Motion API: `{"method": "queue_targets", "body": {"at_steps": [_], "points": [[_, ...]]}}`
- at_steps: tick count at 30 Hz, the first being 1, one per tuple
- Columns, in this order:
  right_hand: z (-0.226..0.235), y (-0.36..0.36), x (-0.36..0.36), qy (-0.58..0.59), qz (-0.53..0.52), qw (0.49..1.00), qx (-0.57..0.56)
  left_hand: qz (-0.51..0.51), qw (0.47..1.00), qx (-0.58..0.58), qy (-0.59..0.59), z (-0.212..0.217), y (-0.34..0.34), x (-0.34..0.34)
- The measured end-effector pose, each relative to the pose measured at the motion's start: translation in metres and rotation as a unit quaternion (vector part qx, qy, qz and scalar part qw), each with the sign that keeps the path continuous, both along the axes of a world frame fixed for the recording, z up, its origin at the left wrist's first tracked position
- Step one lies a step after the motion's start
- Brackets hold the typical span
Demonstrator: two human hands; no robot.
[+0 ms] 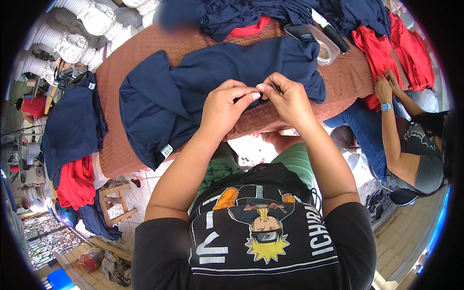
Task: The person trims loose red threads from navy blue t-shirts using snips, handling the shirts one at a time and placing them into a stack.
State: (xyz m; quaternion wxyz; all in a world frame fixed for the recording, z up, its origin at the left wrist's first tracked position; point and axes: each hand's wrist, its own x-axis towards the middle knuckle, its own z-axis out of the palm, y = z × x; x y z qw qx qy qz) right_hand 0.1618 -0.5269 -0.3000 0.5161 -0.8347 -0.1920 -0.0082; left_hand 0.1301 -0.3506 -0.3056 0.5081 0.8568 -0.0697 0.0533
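Both hands, left hand and right hand, pinch shut on the navy shirt spread over the table, seemingly picking at something tiny; next likely needs a careful pull

I sit in a garment workshop: navy shirts and red shirts heaped across my desk.

1 view only: fisheye on my head, facing steeply down over my chest and forearms at the brown table in front. Close range, my hands sit near frame centre. Wide enough to catch a seated co-worker at right and floor clutter at left; edges bend toward the rim.
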Motion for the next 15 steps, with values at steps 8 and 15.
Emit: {"method": "queue_targets", "body": {"at_steps": [8, 15], "points": [[-0.021, 0.001, 0.007, 0.051, 0.025, 0.989, 0.138, -0.027, 0.995, 0.088, -0.049, 0.001, -0.002, -0.001], [-0.034, -0.011, 0.010, 0.148, 0.050, 0.987, -0.033, 0.036, 0.998, 0.014, 0.046, -0.010, 0.002, 0.000]]}}
